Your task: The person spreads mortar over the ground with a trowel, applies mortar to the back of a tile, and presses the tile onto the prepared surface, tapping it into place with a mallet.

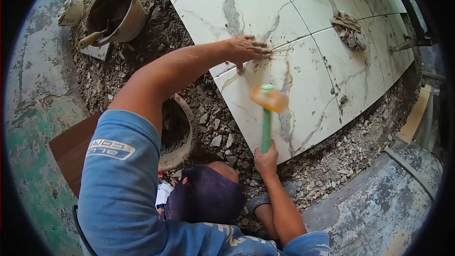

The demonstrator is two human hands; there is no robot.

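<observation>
My left hand (247,51) lies with its fingers spread on the white marbled tiles, across the joint between two of them. My right hand (266,159) is wrapped round the green handle of a mallet (267,128). The mallet's orange head, blurred, is over the near tile (303,99), to the lower right of my left hand; whether it touches the tile I cannot tell. Crumbs of dirt lie on the tile beside my left fingertips.
A bucket (135,21) with a trowel (92,38) stands at the upper left, beside a white container (72,12). Another round tub (189,137) sits below my left arm. A crumpled cloth (348,29) lies on the tiles. Rubble (332,170) borders them.
</observation>
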